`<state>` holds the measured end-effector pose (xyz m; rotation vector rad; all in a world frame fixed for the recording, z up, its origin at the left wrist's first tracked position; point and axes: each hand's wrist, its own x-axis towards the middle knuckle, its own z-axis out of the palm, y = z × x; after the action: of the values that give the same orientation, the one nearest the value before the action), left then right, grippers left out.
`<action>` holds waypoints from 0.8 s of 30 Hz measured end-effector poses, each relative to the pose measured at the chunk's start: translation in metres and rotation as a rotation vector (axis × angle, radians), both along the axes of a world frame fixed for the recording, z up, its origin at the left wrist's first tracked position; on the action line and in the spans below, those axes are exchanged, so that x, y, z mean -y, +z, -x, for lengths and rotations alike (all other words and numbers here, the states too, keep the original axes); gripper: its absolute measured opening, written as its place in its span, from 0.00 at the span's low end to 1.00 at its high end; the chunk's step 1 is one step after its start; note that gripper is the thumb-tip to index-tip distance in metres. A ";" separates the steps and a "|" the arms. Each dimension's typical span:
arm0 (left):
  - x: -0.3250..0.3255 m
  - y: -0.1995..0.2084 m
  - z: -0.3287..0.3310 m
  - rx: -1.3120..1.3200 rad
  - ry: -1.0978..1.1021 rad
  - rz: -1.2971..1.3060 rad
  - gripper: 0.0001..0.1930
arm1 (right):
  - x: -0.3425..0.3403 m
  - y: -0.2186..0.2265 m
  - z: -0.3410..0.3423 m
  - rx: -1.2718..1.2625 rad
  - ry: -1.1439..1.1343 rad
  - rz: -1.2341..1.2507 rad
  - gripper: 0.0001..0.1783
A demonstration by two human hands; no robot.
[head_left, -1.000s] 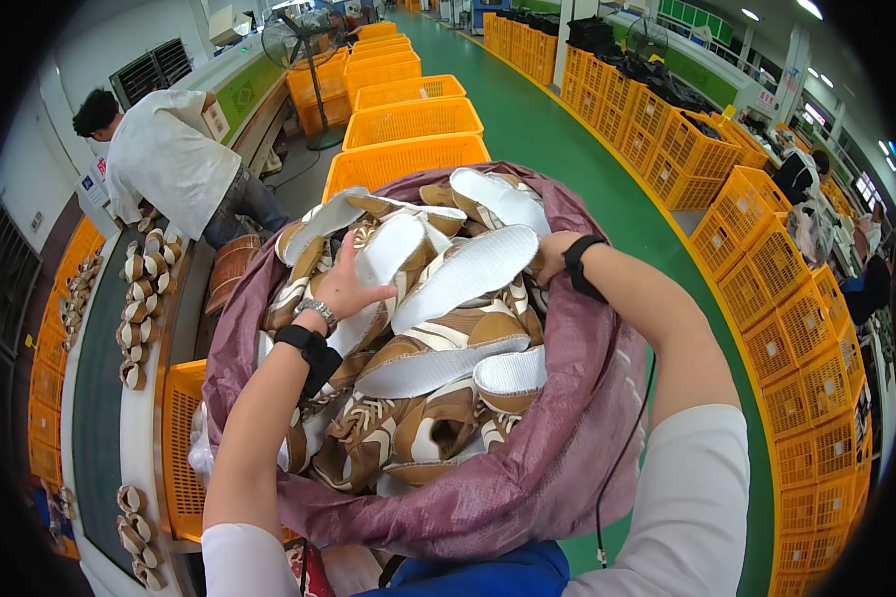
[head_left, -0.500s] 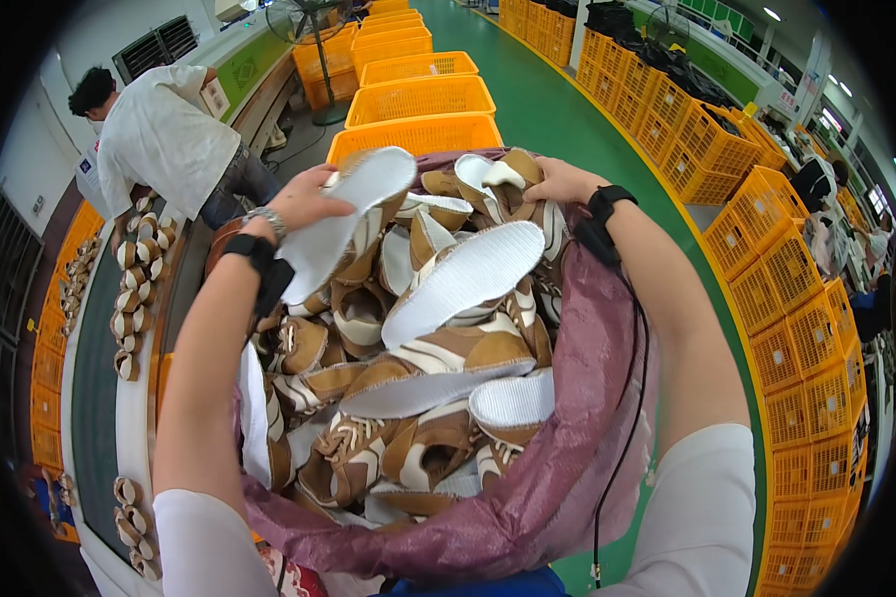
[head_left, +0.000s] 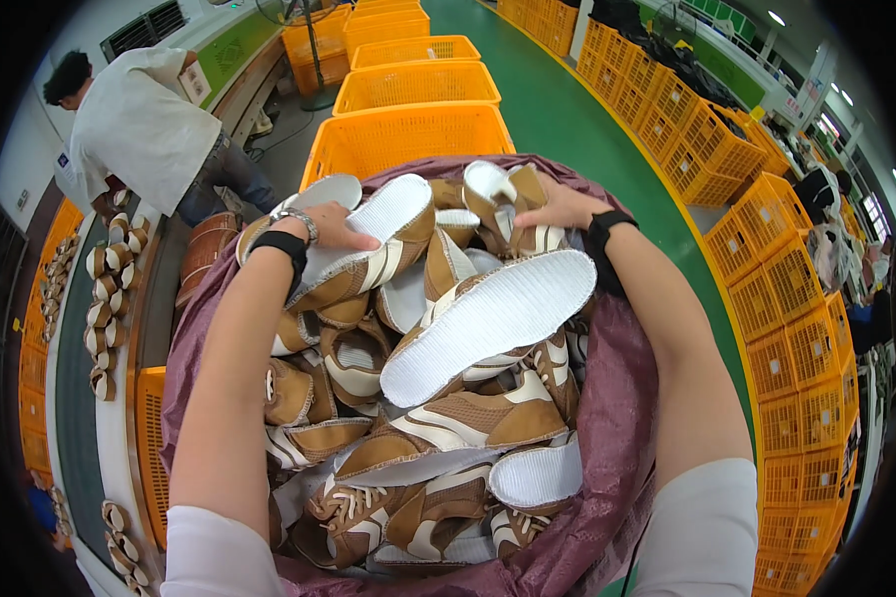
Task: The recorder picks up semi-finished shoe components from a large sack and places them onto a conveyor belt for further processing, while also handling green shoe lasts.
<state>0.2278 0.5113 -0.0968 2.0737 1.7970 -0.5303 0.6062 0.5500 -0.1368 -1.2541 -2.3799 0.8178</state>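
Note:
A purple woven sack (head_left: 622,398) is heaped with brown and cream shoe uppers with white ribbed undersides. At its far left edge, my left hand (head_left: 331,227) is closed on a shoe upper (head_left: 363,264), thumb across its white underside; the fingers are partly hidden. My right hand (head_left: 560,204) grips another shoe upper (head_left: 525,189) by its side at the far right of the heap, thumb towards me. Between and nearer than my hands lies a large shoe upper with its white underside (head_left: 493,323) facing up. Laced uppers (head_left: 353,512) lie close to me.
Orange crates (head_left: 408,139) stand in a row beyond the sack, and stacked crates (head_left: 796,398) line the right side past the green floor (head_left: 528,90). At left, a co-worker (head_left: 144,124) bends over a conveyor (head_left: 85,438) edged with shoe uppers (head_left: 110,298).
My left hand has lowered the raised shoe upper onto the heap and shifted slightly. My right hand stays at its shoe upper. The view has shifted, with the crates beyond appearing nearer.

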 end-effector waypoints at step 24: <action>-0.011 -0.022 0.022 0.133 -0.050 0.112 0.56 | 0.020 -0.006 -0.021 0.138 -0.139 0.659 0.36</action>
<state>0.2056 0.5223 -0.1190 2.0322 1.6083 -0.4826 0.6268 0.5304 -0.1427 -1.7354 -2.1523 1.5926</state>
